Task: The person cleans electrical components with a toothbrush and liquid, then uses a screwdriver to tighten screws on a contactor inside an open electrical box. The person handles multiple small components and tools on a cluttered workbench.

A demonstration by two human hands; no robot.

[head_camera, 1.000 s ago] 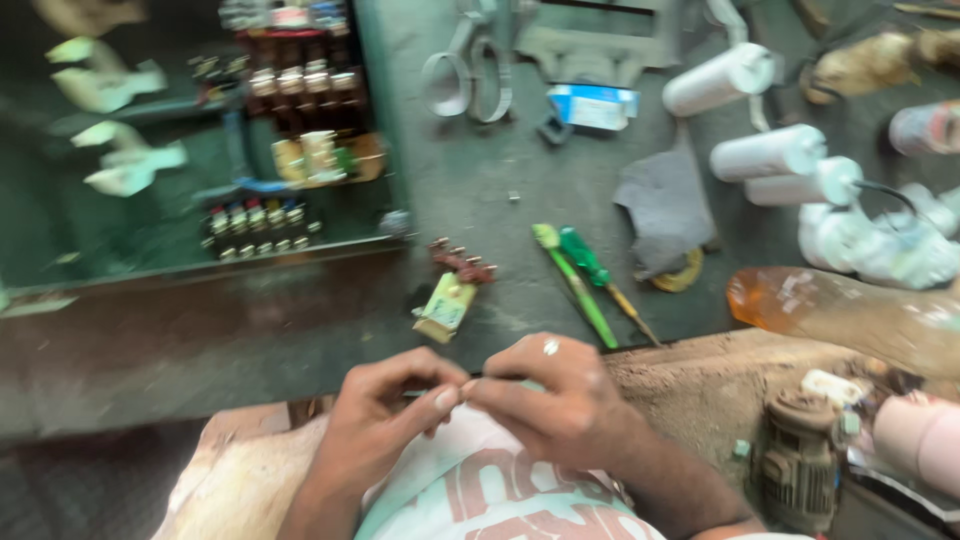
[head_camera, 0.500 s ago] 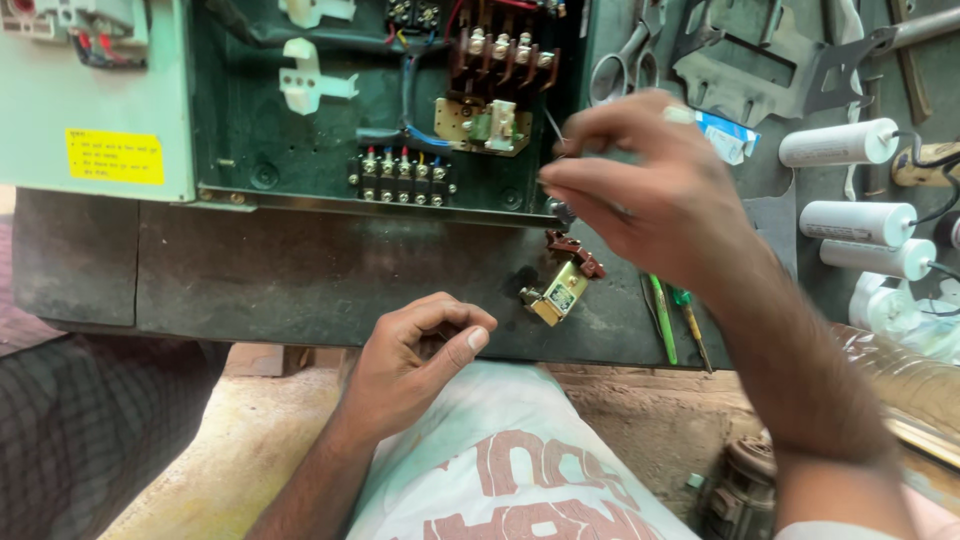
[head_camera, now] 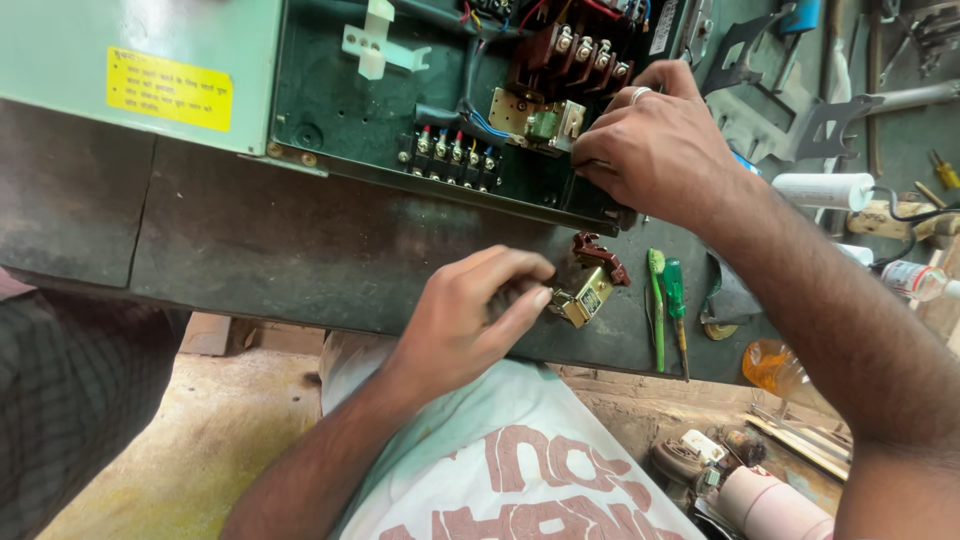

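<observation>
Dark workbench (head_camera: 300, 250), left hand (head_camera: 470, 320) pinching brass relay (head_camera: 585, 290), right hand (head_camera: 655, 150) curled inside panel (head_camera: 420, 100)

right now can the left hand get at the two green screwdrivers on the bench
Probably yes. The left hand rests by the small brass and red part, and the green screwdrivers lie just beyond it on the bench, uncovered, with the right hand up at the panel.

right hand (head_camera: 655, 150) moved into green panel (head_camera: 330, 90) | left hand (head_camera: 475, 320) seemingly reached relay part (head_camera: 590, 285)
</observation>
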